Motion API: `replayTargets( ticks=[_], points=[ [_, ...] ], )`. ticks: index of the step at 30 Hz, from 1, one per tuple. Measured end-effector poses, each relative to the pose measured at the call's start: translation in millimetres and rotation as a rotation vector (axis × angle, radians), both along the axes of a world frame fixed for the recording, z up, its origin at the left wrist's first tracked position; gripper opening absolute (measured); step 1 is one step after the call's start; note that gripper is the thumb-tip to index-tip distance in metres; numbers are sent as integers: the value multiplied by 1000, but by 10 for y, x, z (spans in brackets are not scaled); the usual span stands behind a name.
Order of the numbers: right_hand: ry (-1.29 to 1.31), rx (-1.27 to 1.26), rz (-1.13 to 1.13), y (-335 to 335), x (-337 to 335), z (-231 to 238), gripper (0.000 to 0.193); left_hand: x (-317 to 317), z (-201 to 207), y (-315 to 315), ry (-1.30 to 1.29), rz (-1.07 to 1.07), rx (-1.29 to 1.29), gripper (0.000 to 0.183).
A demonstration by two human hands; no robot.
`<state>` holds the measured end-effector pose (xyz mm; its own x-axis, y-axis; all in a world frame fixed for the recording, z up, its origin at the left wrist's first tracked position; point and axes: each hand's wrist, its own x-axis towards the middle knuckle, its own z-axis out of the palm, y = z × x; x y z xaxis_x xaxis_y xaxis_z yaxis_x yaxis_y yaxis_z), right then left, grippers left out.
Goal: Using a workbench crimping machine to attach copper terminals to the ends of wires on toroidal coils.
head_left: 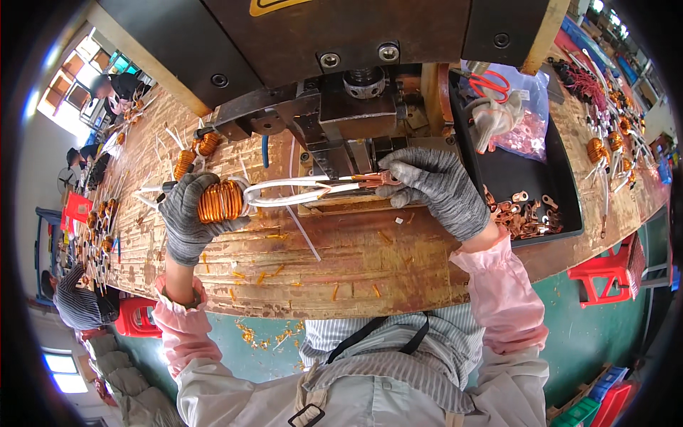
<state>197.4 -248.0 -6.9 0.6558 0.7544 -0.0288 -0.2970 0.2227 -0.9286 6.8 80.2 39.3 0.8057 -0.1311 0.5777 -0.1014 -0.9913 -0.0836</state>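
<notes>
In a grey knit glove, my left hand (186, 217) is closed round a copper-wound toroidal coil (221, 201). White sleeved leads (284, 193) run from the coil to the right, towards the press. Their ends meet a copper cable lug (377, 179), which the gloved fingers of my right hand (434, 183) pinch. The lug is just in front of the dark metal press tooling (358, 117). Whether the wire ends sit fully inside the lug, I cannot tell.
At right, a black tray (562, 178) holds loose copper lugs (525, 217), a plastic bag (523, 128) and red-handled scissors (491, 87). More coils (186, 158) lie behind my left hand, others (597, 149) at far right. Wire scraps dot the wooden table (327, 263). People (85, 295) sit at left.
</notes>
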Motion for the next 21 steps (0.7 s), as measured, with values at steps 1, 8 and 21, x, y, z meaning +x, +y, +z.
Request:
replayTargets(
  ticks=[1, 8, 21],
  points=[
    [-17, -1, -4, 5, -2, -5, 27, -2, 0, 2, -10, -21, 3, 75],
    [63, 6, 23, -52, -118, -20, 24, -98, 37, -29, -92, -111, 183, 71],
    [134, 87, -38, -24, -209, -72, 17, -159, -44, -145, 38, -43, -132, 77]
  ],
)
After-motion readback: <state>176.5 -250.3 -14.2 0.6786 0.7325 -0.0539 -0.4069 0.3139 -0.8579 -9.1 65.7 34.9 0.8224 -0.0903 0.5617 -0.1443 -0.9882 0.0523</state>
